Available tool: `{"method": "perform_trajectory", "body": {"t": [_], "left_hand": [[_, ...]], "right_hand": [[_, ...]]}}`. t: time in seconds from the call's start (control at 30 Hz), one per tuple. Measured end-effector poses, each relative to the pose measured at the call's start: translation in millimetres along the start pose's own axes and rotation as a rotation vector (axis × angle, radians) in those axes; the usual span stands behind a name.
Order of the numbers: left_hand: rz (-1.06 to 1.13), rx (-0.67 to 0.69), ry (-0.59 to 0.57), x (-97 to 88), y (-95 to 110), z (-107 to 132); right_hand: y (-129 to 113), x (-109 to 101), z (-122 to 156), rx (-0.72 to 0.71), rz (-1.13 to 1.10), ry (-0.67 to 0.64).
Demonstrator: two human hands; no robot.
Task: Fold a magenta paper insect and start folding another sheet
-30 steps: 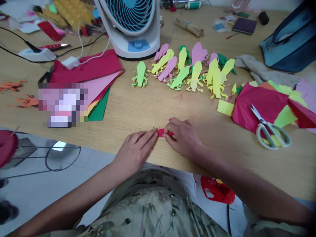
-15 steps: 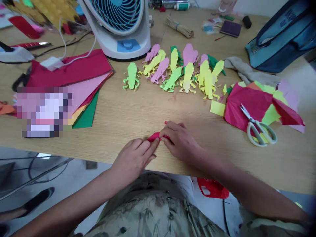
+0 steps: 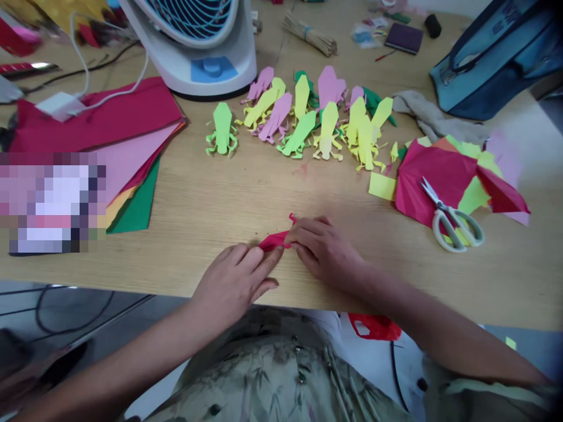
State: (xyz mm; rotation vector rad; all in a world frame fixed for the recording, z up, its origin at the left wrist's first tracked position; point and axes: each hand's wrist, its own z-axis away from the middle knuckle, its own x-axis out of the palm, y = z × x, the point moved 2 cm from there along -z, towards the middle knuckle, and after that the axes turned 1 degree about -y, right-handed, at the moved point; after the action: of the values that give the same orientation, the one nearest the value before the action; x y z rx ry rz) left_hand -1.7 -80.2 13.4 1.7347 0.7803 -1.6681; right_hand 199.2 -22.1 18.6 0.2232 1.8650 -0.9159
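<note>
Red paper partly hidden

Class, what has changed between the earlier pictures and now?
The left hand has brought its fingertips closer to the right hand along the small red folded-paper piece. Both hands remain on it. The white-handled metal scissors and yellow, green and pink paper figures stayed put.

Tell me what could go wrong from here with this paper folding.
The thin red curl poking out beyond the right hand might get bent or torn. The red folded paper could crease crookedly if the left hand slips. If the fan blows, it may scatter the light paper insects standing near it.
</note>
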Motion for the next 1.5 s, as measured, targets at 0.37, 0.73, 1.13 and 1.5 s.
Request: {"method": "perform_trajectory", "body": {"t": [0.37, 0.73, 1.13, 1.5], "left_hand": [[-0.050, -0.019, -0.031, -2.7, 4, 4], [-0.034, -0.058, 0.086, 0.0, 3, 22], [-0.034, -0.105, -0.020, -4.3, 10, 18], [0.275, -0.273, 0.221, -12.5, -12, -2]], "right_hand": [[-3, 1, 5, -0.130, 0.174, -0.015], [-9, 0, 9, -0.248, 0.321, -0.130], [-17, -9, 12, -0.288, 0.351, -0.211], [-20, -3, 14, -0.225, 0.339, -0.201]]}}
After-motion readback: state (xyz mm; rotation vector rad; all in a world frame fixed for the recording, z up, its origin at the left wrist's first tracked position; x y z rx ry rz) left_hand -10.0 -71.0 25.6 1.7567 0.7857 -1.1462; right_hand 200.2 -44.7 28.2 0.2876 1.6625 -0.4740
